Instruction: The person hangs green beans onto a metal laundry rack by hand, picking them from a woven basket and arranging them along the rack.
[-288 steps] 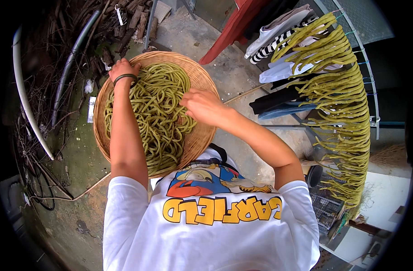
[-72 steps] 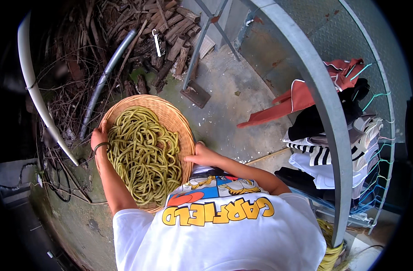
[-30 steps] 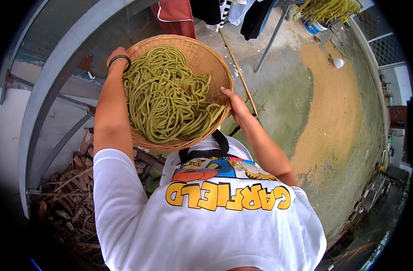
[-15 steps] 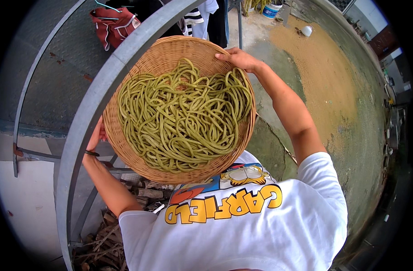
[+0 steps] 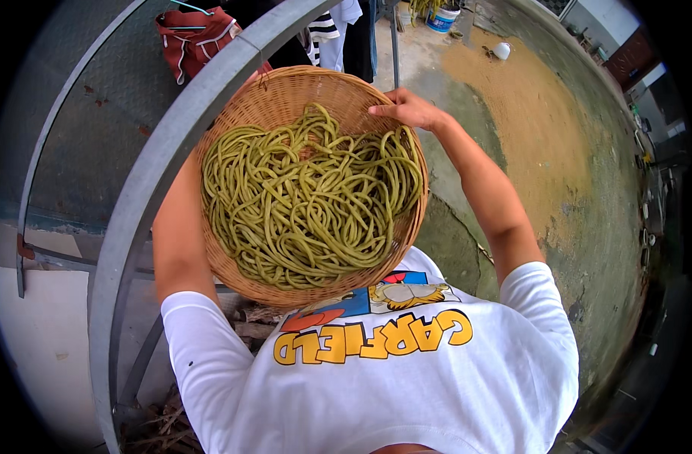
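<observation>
A round, shallow wicker basket (image 5: 323, 85) is tilted up before my chest. It holds a tangled heap of yardlong beans (image 5: 308, 204). At the far right rim my right hand (image 5: 410, 110) grips the basket, its thumb over the edge. My left forearm (image 5: 181, 234) runs up the basket's left side and passes behind a curved grey metal rail (image 5: 145, 181). The left hand itself is mostly hidden by that rail; only a bit of finger seems to show near the basket's upper left rim.
Over the basket's left edge the rail arches close by. A red bag (image 5: 198, 41) and hanging clothes (image 5: 342, 34) are at the back. Firewood (image 5: 168, 424) lies below left. Spread grain (image 5: 527, 113) covers concrete at right, near a bucket (image 5: 441, 18).
My left hand has gone from the basket's lower left side up behind the rail toward its upper left rim. The right hand keeps its grip; the basket has shifted slightly right.
</observation>
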`<action>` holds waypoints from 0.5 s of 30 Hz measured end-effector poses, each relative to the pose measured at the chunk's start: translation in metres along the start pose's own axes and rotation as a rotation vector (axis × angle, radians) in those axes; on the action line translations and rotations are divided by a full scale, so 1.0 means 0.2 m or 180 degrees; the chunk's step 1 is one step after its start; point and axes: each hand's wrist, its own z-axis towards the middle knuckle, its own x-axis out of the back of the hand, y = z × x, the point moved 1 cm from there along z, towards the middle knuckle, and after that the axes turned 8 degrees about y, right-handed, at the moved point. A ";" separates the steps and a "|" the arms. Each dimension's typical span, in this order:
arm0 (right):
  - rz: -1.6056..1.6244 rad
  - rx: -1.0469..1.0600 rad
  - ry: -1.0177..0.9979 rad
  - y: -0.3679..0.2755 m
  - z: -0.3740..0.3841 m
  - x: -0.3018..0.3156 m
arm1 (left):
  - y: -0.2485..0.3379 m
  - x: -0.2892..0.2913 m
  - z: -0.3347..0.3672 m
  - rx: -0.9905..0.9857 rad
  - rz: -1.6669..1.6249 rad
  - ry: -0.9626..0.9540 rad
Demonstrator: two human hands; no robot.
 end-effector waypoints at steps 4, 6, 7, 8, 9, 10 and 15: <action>0.0204 -0.0138 0.0050 0.04 -0.07 -0.03 | 0.27 -0.21 0.19 -0.0267 0.0712 0.0177; -0.0093 -0.0221 0.0295 0.00 -0.16 -0.04 | 0.30 -0.23 0.22 -0.0141 0.1065 -0.0016; -0.0067 -0.0286 0.0350 0.00 -0.20 -0.04 | 0.31 -0.24 0.24 -0.0208 0.1064 -0.0076; 0.0224 -0.0461 0.0551 0.00 -0.24 -0.06 | 0.32 -0.25 0.25 -0.0241 0.1003 0.0053; 0.0504 -0.0654 0.0745 0.00 -0.28 -0.06 | 0.34 -0.27 0.26 -0.0264 0.0919 0.0163; 0.0448 -0.0492 0.1224 -0.04 -0.33 -0.09 | 0.33 -0.29 0.27 -0.0313 0.0810 0.0146; 0.0022 0.0094 0.3478 -0.28 -0.86 -0.30 | 0.35 -0.24 0.26 -0.0506 0.0825 -0.0086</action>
